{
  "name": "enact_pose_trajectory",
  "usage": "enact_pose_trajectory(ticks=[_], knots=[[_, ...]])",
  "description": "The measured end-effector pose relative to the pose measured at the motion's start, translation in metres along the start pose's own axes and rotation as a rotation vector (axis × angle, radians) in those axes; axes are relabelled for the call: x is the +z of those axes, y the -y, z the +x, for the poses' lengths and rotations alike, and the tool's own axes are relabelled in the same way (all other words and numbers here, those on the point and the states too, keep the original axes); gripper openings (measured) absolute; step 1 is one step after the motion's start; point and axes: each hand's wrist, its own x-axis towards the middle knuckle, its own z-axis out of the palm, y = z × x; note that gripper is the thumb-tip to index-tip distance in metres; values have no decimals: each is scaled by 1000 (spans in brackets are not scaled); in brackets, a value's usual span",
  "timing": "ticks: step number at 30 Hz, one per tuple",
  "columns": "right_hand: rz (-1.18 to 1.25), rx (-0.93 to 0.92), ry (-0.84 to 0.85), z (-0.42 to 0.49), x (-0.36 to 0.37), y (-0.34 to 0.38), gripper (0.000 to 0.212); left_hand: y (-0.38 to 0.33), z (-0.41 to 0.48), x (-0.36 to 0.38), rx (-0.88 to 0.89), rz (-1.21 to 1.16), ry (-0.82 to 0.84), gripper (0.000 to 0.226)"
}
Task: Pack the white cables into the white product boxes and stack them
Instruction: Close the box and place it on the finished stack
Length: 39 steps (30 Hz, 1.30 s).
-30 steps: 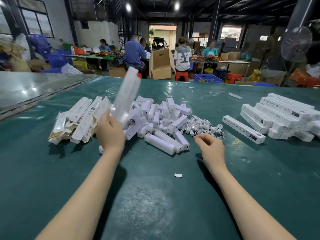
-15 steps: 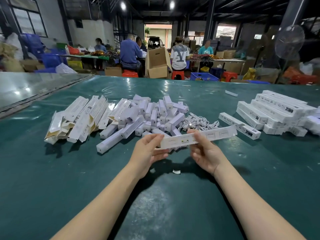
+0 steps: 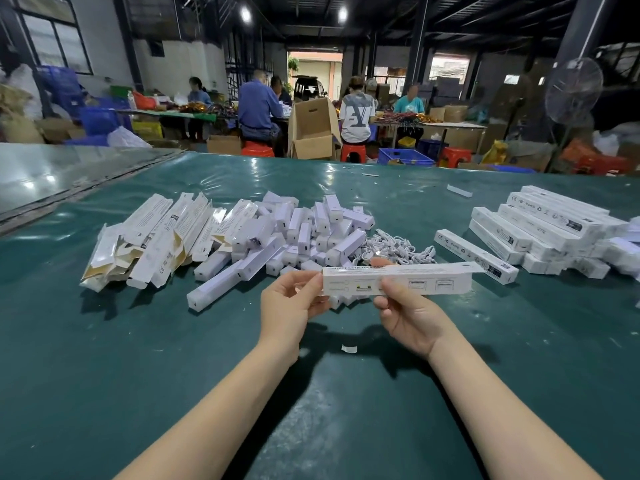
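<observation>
A long white product box [image 3: 429, 280] is held level above the green table, printed side toward me. My left hand [image 3: 291, 303] pinches its left end. My right hand [image 3: 408, 313] grips it near the middle, thumb on the front face. Behind the box lies a tangle of white cables [image 3: 398, 249]. A heap of short white inner boxes [image 3: 311, 233] lies left of the cables. Flat unfolded box sleeves [image 3: 156, 233] lie fanned at the far left. Closed product boxes are stacked [image 3: 550, 226] at the right, with one single box [image 3: 474, 249] in front of them.
The green covered table [image 3: 138, 375] stretches all around. A small white paper scrap [image 3: 349, 348] lies under my hands. Another white piece [image 3: 459, 190] lies further back. Beyond the table's far edge several people sit at benches among cardboard cartons, blue crates and red stools.
My left hand brought a flat sleeve from the left pile to the middle, my right hand joined it, and the box now sits level and squared up between both hands.
</observation>
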Motion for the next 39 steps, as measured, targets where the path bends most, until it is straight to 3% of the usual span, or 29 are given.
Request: enact_pose_trajectory(ticks=[6,10,14,16,27,30,34,39], knots=[[33,32,-84,-2,-1,3,31,-2,-3,4,109,141,-20,14],[99,54,-51,-2,1,2,56,-7,-2,4,-11,-89,-47,19],[91,25,-72,-1,1,3,59,-14,-3,4,-181,-366,16,4],[79,9,-72,-3,-2,6,61,-16,-3,5,-180,-415,60,11],[82,-22,94,-3,-2,4,63,-10,-8,11,-153,-184,33,7],[126,-50,30,3,3,-1,67,-9,-7,8,-38,-36,11,13],[75,-25,-140,4,2,-1,59,-6,-6,7,-42,-18,6,16],[96,-13,-67,3,1,2,67,-7,-5,6,-50,-91,-1,15]])
